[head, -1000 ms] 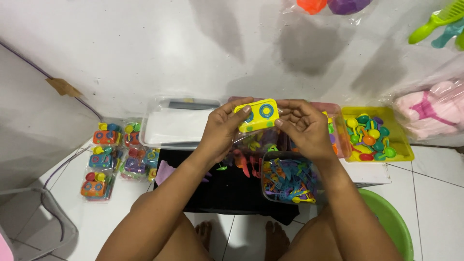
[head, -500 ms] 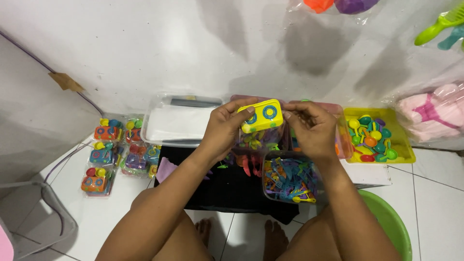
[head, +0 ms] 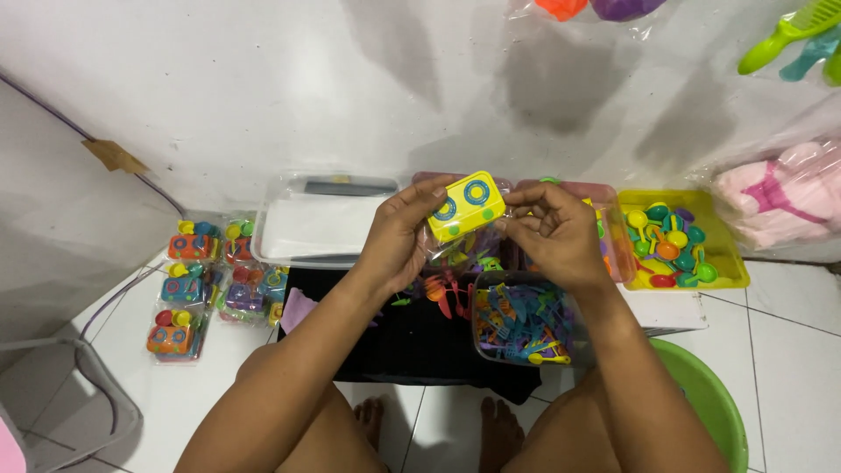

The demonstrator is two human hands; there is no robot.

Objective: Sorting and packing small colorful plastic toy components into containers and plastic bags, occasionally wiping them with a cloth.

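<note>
Nearest to me I see my two bare feet on the white tiled floor [head: 788,350], with a green basin [head: 710,403] at the lower right. Just above them a black mat [head: 412,342] lies on the floor, and on it stands a clear tub of blue and purple toy pieces [head: 517,320].

Over the mat, my left hand [head: 399,236] is closed around the left end of a small yellow toy stove [head: 466,207], fingers wrapped under it and thumb on its top. My right hand [head: 556,232] pinches the stove's right end, fingertips together on its edge. The stove hangs in the air between both hands, tilted, its blue burner rings facing up, and a clear wrapper trails below it.

To the left, packed toy sets [head: 201,276] in clear bags lie in rows on the tiles. Further back, against the white wall [head: 263,88], sit a clear plastic box [head: 320,223] and a yellow tray of toy spoons [head: 683,241]. A pink bagged toy [head: 780,197] leans at the far right.
</note>
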